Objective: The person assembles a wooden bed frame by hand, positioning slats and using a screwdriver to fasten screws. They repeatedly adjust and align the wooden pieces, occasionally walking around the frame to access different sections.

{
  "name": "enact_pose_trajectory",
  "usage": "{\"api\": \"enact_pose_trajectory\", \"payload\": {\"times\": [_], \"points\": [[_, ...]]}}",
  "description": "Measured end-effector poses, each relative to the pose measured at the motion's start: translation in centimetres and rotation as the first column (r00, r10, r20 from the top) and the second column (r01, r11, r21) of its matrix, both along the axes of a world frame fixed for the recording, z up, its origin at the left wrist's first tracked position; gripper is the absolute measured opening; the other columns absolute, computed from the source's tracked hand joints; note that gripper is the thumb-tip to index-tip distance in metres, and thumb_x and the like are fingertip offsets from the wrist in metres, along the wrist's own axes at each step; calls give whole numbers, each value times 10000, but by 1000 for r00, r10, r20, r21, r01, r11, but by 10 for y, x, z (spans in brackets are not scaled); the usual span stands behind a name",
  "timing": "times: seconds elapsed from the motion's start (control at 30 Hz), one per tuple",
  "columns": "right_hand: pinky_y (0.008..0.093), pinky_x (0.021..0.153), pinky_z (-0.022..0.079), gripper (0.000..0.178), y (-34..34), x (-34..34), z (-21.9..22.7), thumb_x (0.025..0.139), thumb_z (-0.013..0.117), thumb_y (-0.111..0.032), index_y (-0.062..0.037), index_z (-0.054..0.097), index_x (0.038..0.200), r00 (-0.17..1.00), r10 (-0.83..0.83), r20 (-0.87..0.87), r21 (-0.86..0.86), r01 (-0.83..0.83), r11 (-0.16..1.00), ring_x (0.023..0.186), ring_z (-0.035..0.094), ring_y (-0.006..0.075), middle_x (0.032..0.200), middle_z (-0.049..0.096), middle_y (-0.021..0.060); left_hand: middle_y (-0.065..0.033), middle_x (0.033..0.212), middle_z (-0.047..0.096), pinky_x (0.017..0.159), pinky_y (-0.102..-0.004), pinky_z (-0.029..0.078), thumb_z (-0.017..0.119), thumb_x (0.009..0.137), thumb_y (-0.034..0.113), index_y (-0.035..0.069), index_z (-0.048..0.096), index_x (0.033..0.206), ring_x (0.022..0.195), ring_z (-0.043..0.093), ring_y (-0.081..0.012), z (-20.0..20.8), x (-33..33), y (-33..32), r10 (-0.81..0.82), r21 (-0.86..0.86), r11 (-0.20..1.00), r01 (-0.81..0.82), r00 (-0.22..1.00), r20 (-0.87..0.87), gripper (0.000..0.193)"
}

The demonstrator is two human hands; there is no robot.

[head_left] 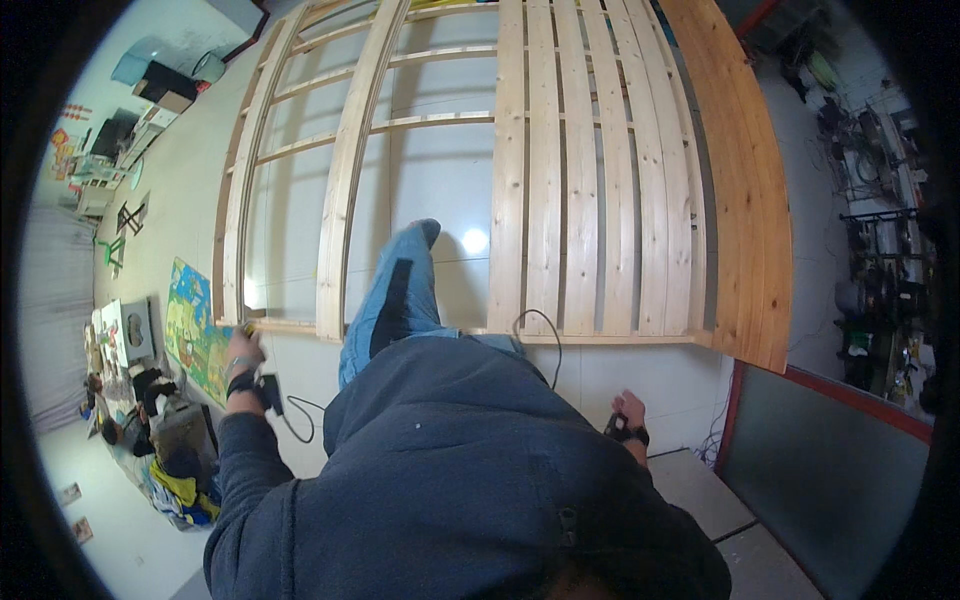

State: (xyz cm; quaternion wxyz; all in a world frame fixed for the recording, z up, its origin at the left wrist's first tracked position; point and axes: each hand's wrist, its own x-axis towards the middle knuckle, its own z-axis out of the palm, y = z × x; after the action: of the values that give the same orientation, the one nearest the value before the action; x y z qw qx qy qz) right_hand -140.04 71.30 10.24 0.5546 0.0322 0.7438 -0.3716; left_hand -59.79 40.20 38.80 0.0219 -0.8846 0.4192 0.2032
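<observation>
At the near left corner of a slatted wooden bed frame [508, 200], my left hand [245, 348] is closed at the frame's end. A tiny yellow and dark thing shows at its fingertips, too small to name. My right hand [628, 408] hangs at my right side, apart from the frame, fingers loosely bent and slightly apart, with nothing visible in them. Pale slats [572, 230] lie close together on the right half. Two separate boards [348, 200] run lengthwise on the left, over thin crossbars [430, 122]. One of my legs [395, 300] stands in the gap between the boards and slats.
A wide orange-brown side board [745, 200] edges the frame at right. Beyond it stand a dark red-edged panel [825, 460] and cluttered shelves [880, 260]. To the left lie a colourful mat [200, 330], small stools [115, 250] and a heap of clothes [180, 480].
</observation>
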Motion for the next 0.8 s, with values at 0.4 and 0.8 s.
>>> {"api": "enact_pose_trajectory", "payload": {"times": [0.4, 0.8], "points": [[301, 820, 450, 341, -326, 178, 219, 886, 540, -162, -42, 493, 1202, 970, 65, -236, 185, -21, 983, 878, 580, 168, 990, 601, 55, -113, 779, 621, 671, -317, 487, 717, 757, 221, 26, 545, 944, 728, 612, -204, -125, -155, -400, -645, -216, 656, 724, 387, -659, 319], [260, 811, 450, 390, -500, 228, 277, 847, 610, -190, -32, 509, 1189, 751, 488, -445, 252, -418, 873, 891, 574, 140, 948, 613, 62, -52, 724, 616, 651, -300, 491, 702, 769, 257, 48, 538, 847, 678, 598, -150, -106, 48, -361, -236, -23, 958, 285, 743, -626, 277]]}}
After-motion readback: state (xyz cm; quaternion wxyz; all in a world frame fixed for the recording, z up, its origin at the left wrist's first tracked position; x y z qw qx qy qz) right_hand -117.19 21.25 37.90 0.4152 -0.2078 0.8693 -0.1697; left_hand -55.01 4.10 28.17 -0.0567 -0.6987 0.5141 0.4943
